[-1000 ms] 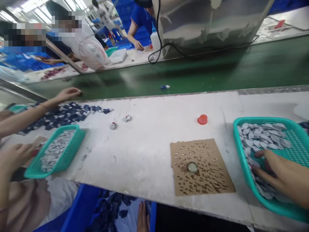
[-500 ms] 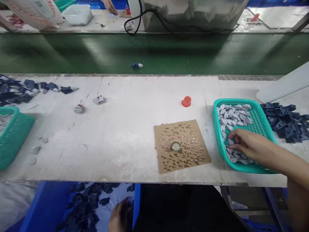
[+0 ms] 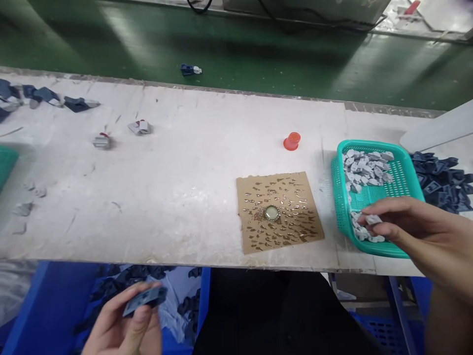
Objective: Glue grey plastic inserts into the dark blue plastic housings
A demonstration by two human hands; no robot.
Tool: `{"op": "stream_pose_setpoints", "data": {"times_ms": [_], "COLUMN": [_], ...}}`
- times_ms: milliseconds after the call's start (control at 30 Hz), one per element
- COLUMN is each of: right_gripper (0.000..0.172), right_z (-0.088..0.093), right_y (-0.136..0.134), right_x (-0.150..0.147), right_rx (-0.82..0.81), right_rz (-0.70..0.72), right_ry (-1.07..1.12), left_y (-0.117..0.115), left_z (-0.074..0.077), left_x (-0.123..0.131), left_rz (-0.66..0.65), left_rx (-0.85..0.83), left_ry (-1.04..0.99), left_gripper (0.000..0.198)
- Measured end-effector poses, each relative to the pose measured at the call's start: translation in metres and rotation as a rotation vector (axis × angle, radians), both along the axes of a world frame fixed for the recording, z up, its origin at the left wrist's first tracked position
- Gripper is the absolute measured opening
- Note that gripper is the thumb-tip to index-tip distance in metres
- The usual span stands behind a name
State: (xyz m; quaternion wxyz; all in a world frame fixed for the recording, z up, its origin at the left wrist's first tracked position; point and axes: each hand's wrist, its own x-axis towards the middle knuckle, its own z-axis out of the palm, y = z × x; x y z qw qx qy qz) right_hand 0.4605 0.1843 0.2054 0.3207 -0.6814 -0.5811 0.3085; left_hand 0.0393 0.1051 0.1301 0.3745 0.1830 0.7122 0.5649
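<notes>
The white worktable (image 3: pixel 185 197) runs beside a green strip (image 3: pixel 266 69); on it, a cardboard sheet (image 3: pixel 245 185) carries glossy droplets. Risk noted: the right hand (image 3: pixel 417 231) pinches a small grey piece (image 3: pixel 373 220) at its fingertips only, so a loose hold could drop it into the teal basket (image 3: pixel 335 192). The left hand (image 3: pixel 125 325) pinches a dark blue piece (image 3: pixel 147 297) between thumb and fingers; a slip could lose it in the blue bin (image 3: pixel 39 305) (dark parts (image 3: pixel 142 270) lie inside). Position: small grey piece between right thumb and forefinger, over the basket; dark blue piece ahead of the left palm.
</notes>
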Motion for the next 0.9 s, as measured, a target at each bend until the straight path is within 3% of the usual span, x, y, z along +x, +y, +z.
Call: {"op": "stream_pose_setpoints", "data": {"times_ms": [100, 267, 467, 600, 700, 833, 900], "right_gripper": [0.020, 0.019, 0.017, 0.017, 0.020, 0.015, 0.010], "right_z": [0.001, 0.003, 0.002, -0.001, -0.004, -0.012, -0.018], "right_y": [0.002, 0.018, 0.026, 0.023, 0.021, 0.023, 0.028], "right_x": [-0.024, -0.069, -0.094, -0.100, -0.103, -0.108, -0.110], "right_rx": [-0.009, -0.283, -0.412, -0.406, -0.349, -0.024, 0.172], "right_rz": [0.030, 0.043, -0.065, -0.057, -0.011, 0.001, 0.094], "right_ry": [0.299, 0.877, 1.014, 0.955, 0.794, 0.119, -0.186], "left_y": [0.037, 0.072, 0.084, 0.085, 0.086, 0.085, 0.084], "left_z": [0.022, 0.028, 0.018, 0.013, 0.012, 0.013, 0.012], "left_x": [0.043, 0.097, 0.120, 0.116, 0.111, 0.107, 0.105], "left_rz": [-0.096, -0.514, -0.664, -0.627, -0.606, -0.575, -0.567], "left_rx": [0.146, 0.203, 0.232, 0.192, 0.183, 0.212, 0.238], "left_ry": [-0.420, -1.012, -1.041, -1.068, -1.082, -1.059, -1.047], "left_gripper": [0.042, 0.028, 0.024, 0.023, 0.029, 0.024, 0.024]}}
